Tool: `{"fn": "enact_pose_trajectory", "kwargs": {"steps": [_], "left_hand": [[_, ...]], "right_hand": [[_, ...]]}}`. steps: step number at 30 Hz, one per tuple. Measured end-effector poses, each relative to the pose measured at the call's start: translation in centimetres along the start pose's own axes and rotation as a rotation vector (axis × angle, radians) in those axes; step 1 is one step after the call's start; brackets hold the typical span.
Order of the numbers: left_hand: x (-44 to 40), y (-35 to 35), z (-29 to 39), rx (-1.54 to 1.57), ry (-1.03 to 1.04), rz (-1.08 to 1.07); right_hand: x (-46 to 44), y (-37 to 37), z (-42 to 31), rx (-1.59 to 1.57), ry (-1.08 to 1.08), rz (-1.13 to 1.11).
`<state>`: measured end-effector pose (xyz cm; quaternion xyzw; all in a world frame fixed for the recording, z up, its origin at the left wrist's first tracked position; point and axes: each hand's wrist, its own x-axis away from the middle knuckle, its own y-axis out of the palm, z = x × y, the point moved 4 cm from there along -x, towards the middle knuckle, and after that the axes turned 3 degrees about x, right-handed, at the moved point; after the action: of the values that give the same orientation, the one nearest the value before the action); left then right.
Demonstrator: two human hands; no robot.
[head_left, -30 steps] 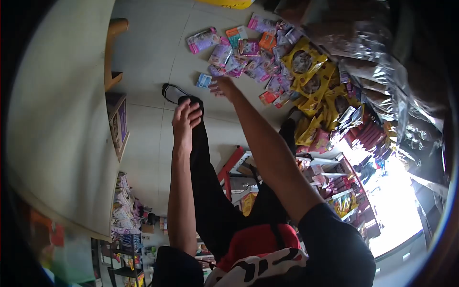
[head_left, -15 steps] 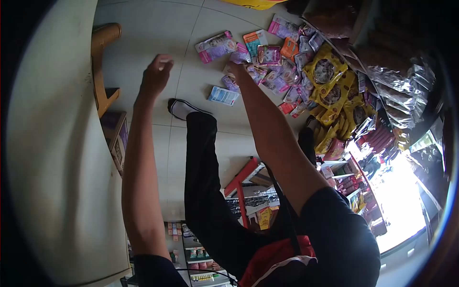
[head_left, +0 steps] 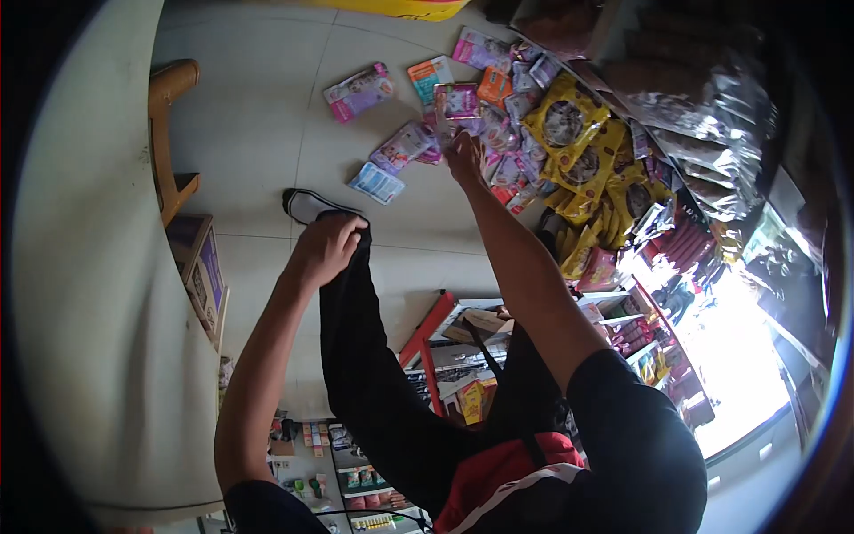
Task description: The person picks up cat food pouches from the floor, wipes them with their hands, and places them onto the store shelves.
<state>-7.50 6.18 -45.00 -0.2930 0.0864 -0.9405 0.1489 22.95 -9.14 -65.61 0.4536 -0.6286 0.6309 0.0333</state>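
My right hand (head_left: 465,160) is at the near edge of a heap of pouches, its fingers closed around what looks like a blurred, shiny pouch (head_left: 443,125) seen nearly edge-on. To its left lies a purple pouch (head_left: 402,147), close to a blue-and-white pouch (head_left: 377,182). Another purple pouch (head_left: 359,92) lies apart, farther up the floor. Beyond the hand are a magenta pouch (head_left: 457,101) and an orange pouch (head_left: 495,86). My left hand (head_left: 329,249), fingers curled and nothing visible in them, rests against my black trouser leg, below my shoe (head_left: 311,206) in view.
Yellow bags (head_left: 578,142) are heaped right of the pouches, beside racks with clear-wrapped packs (head_left: 712,116). A brown plastic stool (head_left: 166,133) and a cardboard box (head_left: 197,267) stand at left. A red-framed shelf (head_left: 427,334) is near my legs.
My right hand has moved right, into the heap. A purple pouch that was by it now lies beside the blue-and-white one. My left hand has come down to my leg. The view has shifted.
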Motion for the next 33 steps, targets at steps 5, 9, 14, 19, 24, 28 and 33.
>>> {"fn": "enact_pose_trajectory", "kwargs": {"steps": [5, 9, 14, 19, 24, 28, 33], "left_hand": [[4.6, 1.3, 8.1, -0.026, 0.088, 0.014], [5.7, 2.5, 16.1, -0.046, 0.22, -0.014], [5.6, 0.8, 31.3, -0.012, 0.295, 0.017], [6.9, 0.5, 44.9, -0.097, 0.433, 0.004], [8.5, 3.4, 56.7, -0.231, 0.516, 0.025], [9.3, 10.8, 64.0, -0.239, 0.529, 0.005], [10.6, 24.2, 71.0, -0.017, 0.511, -0.17]], "right_hand": [[5.5, -7.0, 2.3, -0.813, 0.407, -0.023], [12.4, -18.6, -1.1, -1.214, 0.341, -0.36], [24.2, -36.5, -7.5, -1.472, 0.177, -0.407], [33.7, -52.2, -9.7, -1.756, 0.141, -0.268], [38.9, -64.4, -2.0, -1.796, -0.269, -0.162], [42.3, -75.5, 7.2, -1.553, -0.461, 0.095], [48.6, -87.9, 21.6, -1.257, -0.485, 0.48]]}}
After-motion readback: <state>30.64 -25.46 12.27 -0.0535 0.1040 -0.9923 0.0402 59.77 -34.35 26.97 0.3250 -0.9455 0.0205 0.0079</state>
